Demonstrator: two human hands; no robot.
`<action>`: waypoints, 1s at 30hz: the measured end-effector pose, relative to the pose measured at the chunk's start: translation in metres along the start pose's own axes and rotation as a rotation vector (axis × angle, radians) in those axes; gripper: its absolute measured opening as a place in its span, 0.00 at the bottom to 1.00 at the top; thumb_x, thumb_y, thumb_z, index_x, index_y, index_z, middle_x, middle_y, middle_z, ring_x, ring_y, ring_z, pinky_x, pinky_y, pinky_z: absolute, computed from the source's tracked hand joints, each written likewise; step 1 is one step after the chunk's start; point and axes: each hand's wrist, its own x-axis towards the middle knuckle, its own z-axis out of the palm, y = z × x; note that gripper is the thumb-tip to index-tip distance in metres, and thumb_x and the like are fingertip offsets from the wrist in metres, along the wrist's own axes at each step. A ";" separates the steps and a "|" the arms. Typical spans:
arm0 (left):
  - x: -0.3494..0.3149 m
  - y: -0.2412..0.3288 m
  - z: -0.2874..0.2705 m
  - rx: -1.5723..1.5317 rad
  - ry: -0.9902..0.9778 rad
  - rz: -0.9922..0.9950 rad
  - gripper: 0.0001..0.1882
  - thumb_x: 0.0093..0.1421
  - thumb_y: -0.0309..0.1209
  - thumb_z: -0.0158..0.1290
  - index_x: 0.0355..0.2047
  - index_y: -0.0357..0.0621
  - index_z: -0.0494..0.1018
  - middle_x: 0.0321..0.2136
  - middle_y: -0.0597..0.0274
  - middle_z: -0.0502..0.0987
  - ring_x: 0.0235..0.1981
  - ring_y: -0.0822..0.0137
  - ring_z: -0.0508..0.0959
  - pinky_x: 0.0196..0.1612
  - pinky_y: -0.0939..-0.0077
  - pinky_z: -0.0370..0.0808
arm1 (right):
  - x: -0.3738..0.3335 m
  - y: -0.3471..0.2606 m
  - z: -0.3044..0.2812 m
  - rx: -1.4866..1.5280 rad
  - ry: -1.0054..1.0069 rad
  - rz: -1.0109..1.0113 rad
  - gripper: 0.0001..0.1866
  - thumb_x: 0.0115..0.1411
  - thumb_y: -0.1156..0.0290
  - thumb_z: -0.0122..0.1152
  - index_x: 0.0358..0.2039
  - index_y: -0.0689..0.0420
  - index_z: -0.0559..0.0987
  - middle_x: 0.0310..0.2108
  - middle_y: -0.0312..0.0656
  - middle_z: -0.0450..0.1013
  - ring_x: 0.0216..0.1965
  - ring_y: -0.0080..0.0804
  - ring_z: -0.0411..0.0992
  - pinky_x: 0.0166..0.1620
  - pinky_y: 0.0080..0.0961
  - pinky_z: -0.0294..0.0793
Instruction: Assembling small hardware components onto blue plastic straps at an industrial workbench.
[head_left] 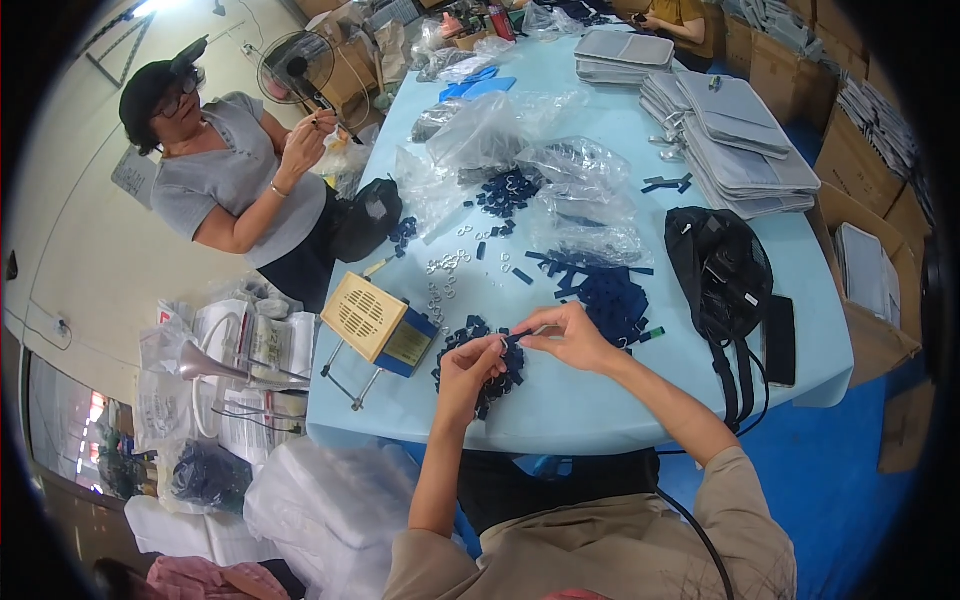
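My left hand (474,366) and my right hand (572,338) meet over the near part of the table. Right thumb and fingers pinch a short navy strap (520,337) that reaches across to the left fingertips. The left fingers are closed around its other end, where a small silver metal ring (503,344) seems to show; fingers partly cover it. Beneath my hands lies a heap of looped navy strap pieces (482,400). Flat navy straps (612,300) are piled just beyond my right hand. Loose silver rings (440,300) are scattered beyond my left hand.
A yellow-and-blue box-shaped device (375,322) stands left of my hands. Clear plastic bags (480,135) and another navy heap (508,190) lie farther back. At right are a black bag (718,265), a phone (780,340) and stacked grey panels (745,165). A person (235,165) stands across at left.
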 end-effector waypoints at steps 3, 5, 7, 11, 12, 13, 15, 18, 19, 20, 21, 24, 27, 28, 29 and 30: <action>0.000 0.003 0.001 -0.035 -0.019 0.003 0.12 0.65 0.30 0.58 0.45 0.35 0.79 0.32 0.66 0.79 0.28 0.77 0.75 0.33 0.85 0.72 | -0.001 0.002 0.000 0.103 -0.014 0.025 0.11 0.60 0.80 0.64 0.44 0.62 0.84 0.38 0.39 0.79 0.39 0.24 0.76 0.46 0.24 0.77; 0.001 0.002 0.000 -0.118 -0.064 -0.028 0.13 0.66 0.31 0.57 0.47 0.36 0.78 0.32 0.66 0.79 0.29 0.77 0.75 0.35 0.84 0.73 | -0.001 0.002 0.000 0.164 -0.023 0.051 0.12 0.61 0.79 0.64 0.45 0.62 0.84 0.37 0.39 0.79 0.38 0.24 0.76 0.45 0.24 0.77; 0.000 0.001 0.000 -0.140 -0.080 -0.032 0.13 0.66 0.31 0.56 0.47 0.36 0.78 0.32 0.66 0.79 0.29 0.77 0.75 0.35 0.84 0.73 | 0.000 0.003 0.001 0.284 -0.038 0.066 0.12 0.61 0.78 0.64 0.45 0.62 0.83 0.36 0.38 0.79 0.36 0.24 0.76 0.43 0.24 0.77; -0.003 0.003 0.005 -0.121 -0.061 -0.039 0.12 0.67 0.31 0.55 0.47 0.38 0.78 0.30 0.67 0.78 0.30 0.78 0.75 0.36 0.84 0.73 | -0.002 -0.002 0.002 0.276 -0.042 0.123 0.12 0.62 0.77 0.64 0.46 0.62 0.83 0.35 0.39 0.80 0.36 0.24 0.76 0.43 0.23 0.77; -0.004 0.004 0.007 -0.121 -0.063 -0.040 0.12 0.67 0.31 0.55 0.47 0.38 0.78 0.30 0.67 0.78 0.30 0.78 0.75 0.36 0.84 0.73 | -0.002 -0.003 0.002 0.303 -0.041 0.141 0.12 0.61 0.77 0.64 0.46 0.62 0.82 0.35 0.40 0.80 0.36 0.23 0.76 0.43 0.23 0.77; -0.004 0.005 0.008 -0.089 -0.054 -0.028 0.12 0.67 0.31 0.55 0.48 0.38 0.78 0.30 0.67 0.79 0.30 0.78 0.75 0.36 0.84 0.73 | -0.002 -0.004 0.002 0.330 -0.040 0.160 0.12 0.61 0.77 0.65 0.45 0.62 0.82 0.35 0.40 0.80 0.36 0.23 0.76 0.43 0.23 0.77; -0.004 0.006 0.009 -0.056 -0.047 -0.017 0.12 0.67 0.31 0.55 0.48 0.39 0.78 0.30 0.66 0.79 0.30 0.78 0.76 0.36 0.85 0.73 | -0.003 0.002 0.004 0.323 -0.024 0.144 0.12 0.60 0.76 0.66 0.44 0.62 0.83 0.34 0.39 0.80 0.34 0.22 0.76 0.42 0.22 0.77; -0.003 0.005 0.011 -0.043 -0.057 -0.005 0.13 0.67 0.30 0.55 0.48 0.36 0.77 0.28 0.65 0.78 0.29 0.74 0.76 0.36 0.82 0.74 | -0.003 0.009 0.004 0.242 0.019 0.092 0.11 0.57 0.77 0.69 0.42 0.61 0.84 0.33 0.39 0.81 0.33 0.21 0.77 0.39 0.22 0.77; -0.004 0.005 0.012 0.025 -0.063 0.039 0.12 0.66 0.29 0.57 0.46 0.36 0.77 0.29 0.65 0.79 0.30 0.74 0.77 0.36 0.82 0.74 | -0.003 0.010 0.004 0.167 0.048 0.058 0.11 0.55 0.77 0.69 0.41 0.60 0.84 0.31 0.40 0.81 0.33 0.21 0.78 0.38 0.22 0.77; -0.004 0.005 0.014 0.093 -0.068 0.083 0.11 0.64 0.28 0.58 0.45 0.36 0.77 0.30 0.64 0.79 0.31 0.74 0.77 0.37 0.82 0.75 | -0.003 0.010 0.005 0.169 0.048 0.057 0.11 0.55 0.77 0.69 0.41 0.60 0.84 0.31 0.40 0.81 0.33 0.21 0.78 0.38 0.22 0.77; -0.004 0.005 0.017 0.093 -0.067 0.082 0.11 0.64 0.28 0.58 0.45 0.36 0.77 0.30 0.64 0.79 0.31 0.74 0.77 0.37 0.82 0.75 | -0.003 0.009 0.006 0.059 0.087 -0.017 0.10 0.54 0.78 0.69 0.39 0.60 0.85 0.30 0.40 0.82 0.33 0.22 0.79 0.38 0.22 0.78; -0.003 0.003 0.021 0.075 -0.029 0.114 0.09 0.62 0.25 0.60 0.41 0.36 0.76 0.33 0.64 0.80 0.33 0.74 0.79 0.39 0.82 0.76 | -0.005 0.010 0.009 -0.054 0.148 -0.094 0.09 0.53 0.78 0.70 0.37 0.60 0.85 0.30 0.42 0.82 0.33 0.24 0.80 0.38 0.23 0.79; -0.002 -0.001 0.018 0.129 -0.029 0.165 0.08 0.61 0.23 0.61 0.39 0.36 0.75 0.35 0.63 0.80 0.36 0.74 0.80 0.42 0.82 0.76 | -0.006 0.011 0.010 -0.053 0.161 -0.098 0.10 0.53 0.78 0.70 0.38 0.60 0.86 0.32 0.43 0.82 0.34 0.26 0.80 0.39 0.24 0.81; -0.002 0.000 0.015 0.149 -0.018 0.176 0.08 0.61 0.23 0.61 0.39 0.36 0.75 0.35 0.63 0.80 0.36 0.74 0.80 0.43 0.82 0.76 | -0.006 0.012 0.010 -0.047 0.151 -0.099 0.11 0.53 0.78 0.70 0.39 0.60 0.86 0.33 0.43 0.83 0.35 0.27 0.81 0.40 0.25 0.81; -0.002 0.001 0.014 0.169 -0.006 0.187 0.08 0.60 0.22 0.61 0.39 0.37 0.75 0.36 0.64 0.80 0.37 0.74 0.80 0.44 0.82 0.76 | -0.006 0.011 0.010 -0.046 0.152 -0.100 0.11 0.53 0.78 0.70 0.39 0.60 0.86 0.33 0.43 0.83 0.35 0.27 0.81 0.40 0.25 0.81; -0.002 0.001 0.013 0.170 -0.006 0.186 0.08 0.60 0.22 0.61 0.39 0.37 0.75 0.36 0.64 0.80 0.37 0.74 0.80 0.44 0.82 0.76 | -0.006 0.010 0.011 -0.029 0.131 -0.094 0.11 0.54 0.77 0.70 0.40 0.59 0.86 0.34 0.44 0.83 0.36 0.27 0.81 0.41 0.26 0.81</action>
